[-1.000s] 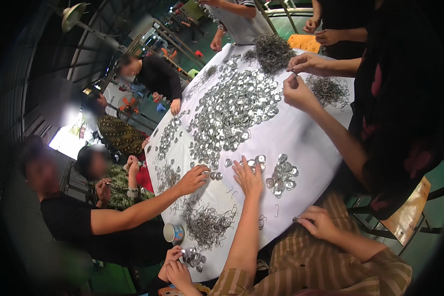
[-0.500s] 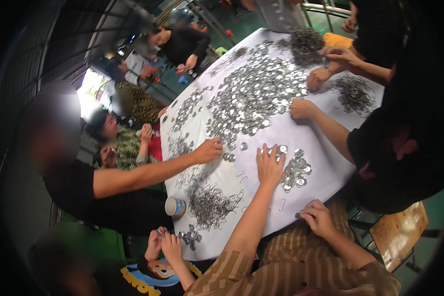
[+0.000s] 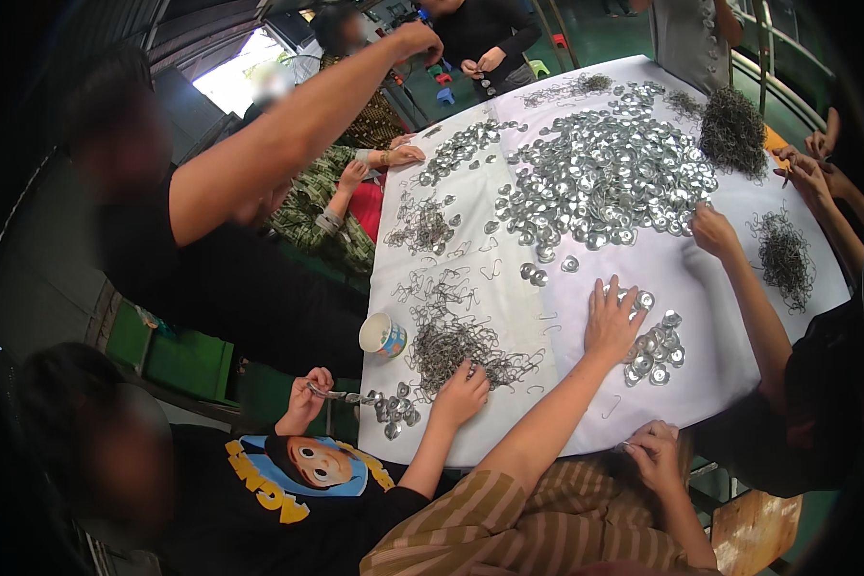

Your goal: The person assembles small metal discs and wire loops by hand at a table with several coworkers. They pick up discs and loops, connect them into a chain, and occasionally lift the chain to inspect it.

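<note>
My left hand (image 3: 612,322) lies flat on the white-covered table, its fingers spread over several shiny metal discs (image 3: 642,300). A small heap of the same discs (image 3: 655,350) sits just to its right, nearer to me. At the table's near edge my right hand (image 3: 657,455) is closed in a pinch on a small metal piece, mostly hidden by the fingers. A single thin wire hook (image 3: 611,407) lies on the cloth between my two hands.
A large spread of discs (image 3: 595,182) covers the table's far middle. Dark piles of wire hooks (image 3: 456,355) lie left and right, with a paper cup (image 3: 382,334) at the left edge. Co-workers' hands (image 3: 465,394) reach in from several sides. A wooden stool (image 3: 754,528) stands at lower right.
The view has swung, so the table sits further right. The co-worker at left has raised an arm off the table. The near-left co-worker's hand has moved onto the hook pile. My left hand stays on the discs.
</note>
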The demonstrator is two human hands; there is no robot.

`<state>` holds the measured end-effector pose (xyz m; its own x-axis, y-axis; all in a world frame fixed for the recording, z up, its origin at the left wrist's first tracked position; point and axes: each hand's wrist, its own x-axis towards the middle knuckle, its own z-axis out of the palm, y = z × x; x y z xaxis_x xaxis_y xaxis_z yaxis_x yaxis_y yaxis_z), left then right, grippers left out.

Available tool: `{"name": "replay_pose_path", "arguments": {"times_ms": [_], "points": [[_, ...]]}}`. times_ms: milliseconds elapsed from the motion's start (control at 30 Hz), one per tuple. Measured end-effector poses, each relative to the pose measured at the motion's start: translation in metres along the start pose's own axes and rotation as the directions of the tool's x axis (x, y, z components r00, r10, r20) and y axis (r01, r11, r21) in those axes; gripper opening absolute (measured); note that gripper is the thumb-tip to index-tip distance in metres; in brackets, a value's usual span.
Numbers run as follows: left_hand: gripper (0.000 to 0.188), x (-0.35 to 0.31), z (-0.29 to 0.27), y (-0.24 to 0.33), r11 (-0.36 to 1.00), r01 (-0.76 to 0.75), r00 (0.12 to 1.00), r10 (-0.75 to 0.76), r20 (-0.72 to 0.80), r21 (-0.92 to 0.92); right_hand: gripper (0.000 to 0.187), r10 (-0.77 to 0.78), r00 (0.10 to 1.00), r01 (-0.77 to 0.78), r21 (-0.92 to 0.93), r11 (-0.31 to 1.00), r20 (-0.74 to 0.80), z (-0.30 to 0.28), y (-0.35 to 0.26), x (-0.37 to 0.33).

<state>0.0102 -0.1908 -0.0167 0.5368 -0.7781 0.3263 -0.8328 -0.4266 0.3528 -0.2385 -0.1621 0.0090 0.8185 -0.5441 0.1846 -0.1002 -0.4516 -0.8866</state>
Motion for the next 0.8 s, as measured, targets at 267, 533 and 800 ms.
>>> {"name": "replay_pose_path", "arguments": {"times_ms": [267, 533, 800], "points": [[0.049, -0.001, -0.003, 0.006, 0.998, 0.049, 0.996, -0.046, 0.077, -0.039, 0.009, 0.045, 0.994, -0.044, -0.017, 0.999, 0.095, -0.003, 0.001, 0.003], [0.057, -0.006, -0.013, 0.008, 0.996, 0.044, 0.992, -0.034, 0.121, -0.082, 0.013, 0.111, 0.973, -0.120, 0.033, 0.992, 0.200, -0.009, 0.002, 0.006], [0.058, -0.088, -0.107, -0.087, 0.954, 0.234, 0.900, -0.285, -0.329, -0.186, 0.012, 0.179, 0.959, -0.189, 0.028, 0.982, 0.221, -0.011, -0.002, 0.009]]}}
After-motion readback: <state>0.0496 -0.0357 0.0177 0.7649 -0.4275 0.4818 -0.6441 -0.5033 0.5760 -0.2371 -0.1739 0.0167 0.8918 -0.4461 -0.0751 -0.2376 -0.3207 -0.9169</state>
